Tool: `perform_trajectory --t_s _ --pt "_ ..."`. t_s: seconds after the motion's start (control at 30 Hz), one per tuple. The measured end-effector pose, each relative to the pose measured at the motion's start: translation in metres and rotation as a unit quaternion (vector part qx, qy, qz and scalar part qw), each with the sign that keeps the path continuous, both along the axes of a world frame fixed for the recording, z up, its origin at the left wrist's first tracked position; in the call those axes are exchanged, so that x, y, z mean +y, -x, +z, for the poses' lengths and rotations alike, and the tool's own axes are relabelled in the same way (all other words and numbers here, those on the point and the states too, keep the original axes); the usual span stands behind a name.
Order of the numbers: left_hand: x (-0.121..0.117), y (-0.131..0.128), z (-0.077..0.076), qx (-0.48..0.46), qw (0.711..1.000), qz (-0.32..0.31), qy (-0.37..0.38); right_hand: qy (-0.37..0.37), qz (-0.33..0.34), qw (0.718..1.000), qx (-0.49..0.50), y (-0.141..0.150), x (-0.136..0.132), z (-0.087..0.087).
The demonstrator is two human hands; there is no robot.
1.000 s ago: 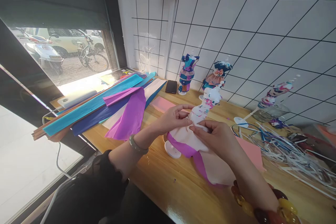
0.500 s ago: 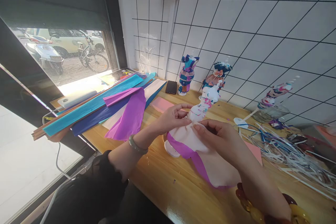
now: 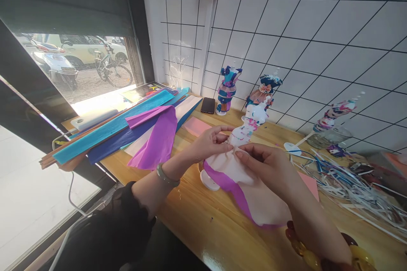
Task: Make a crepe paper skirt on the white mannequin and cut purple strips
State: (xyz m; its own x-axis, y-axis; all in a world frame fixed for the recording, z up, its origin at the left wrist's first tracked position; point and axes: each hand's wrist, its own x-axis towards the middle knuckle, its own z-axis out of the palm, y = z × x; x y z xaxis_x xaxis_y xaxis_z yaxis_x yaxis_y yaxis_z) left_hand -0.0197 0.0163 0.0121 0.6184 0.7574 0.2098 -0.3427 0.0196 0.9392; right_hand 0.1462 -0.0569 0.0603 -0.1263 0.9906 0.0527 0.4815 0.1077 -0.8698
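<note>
So the cream paper with the purple border [image 3: 267,201] is bunched round the lower part of a small white dress form [image 3: 257,114], mid-tabletop [image 3: 187,211], with the rest fanning out toward the right forearm. Left hand [image 3: 211,142] has its thumb and fingers closed on the gathered top edge, and the right hand [image 3: 267,161] is pinching a fold right beside it. What I'd worry about: if either thumb eases off, those pleats could pop loose, and a hard tug might tear or stretch the paper. The form leans in this view and I can't tell if its round base [image 3: 210,181] sits flat, so pushing sideways might tip it. Room-wise, there's bare wood between the skirt and the front edge. Going right is tighter: a pink sheet [image 3: 310,184], then a messy heap of ribbons [image 3: 343,182]. On the left, purple paper [image 3: 157,139] lies near the wrist; behind, two dressed-up forms [image 3: 227,89] stand by the wall.
</note>
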Motion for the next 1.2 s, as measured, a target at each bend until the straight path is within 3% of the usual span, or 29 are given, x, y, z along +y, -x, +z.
perform_trajectory --t_s 0.13,0.7,1.2 --pt "0.0003 -0.0005 -0.0008 -0.002 1.0 -0.005 -0.002 -0.003 0.017 1.0 -0.001 -0.0004 0.002 -0.0013" --pt "-0.0017 -0.0006 -0.0004 0.003 1.0 0.0 -0.005 -0.026 -0.076 0.996 -0.023 0.0066 0.0027 -0.0026" --pt "-0.0031 -0.0024 -0.0003 -0.016 0.999 -0.006 0.032 -0.057 -0.082 0.993 -0.056 0.0051 0.0031 -0.0068"
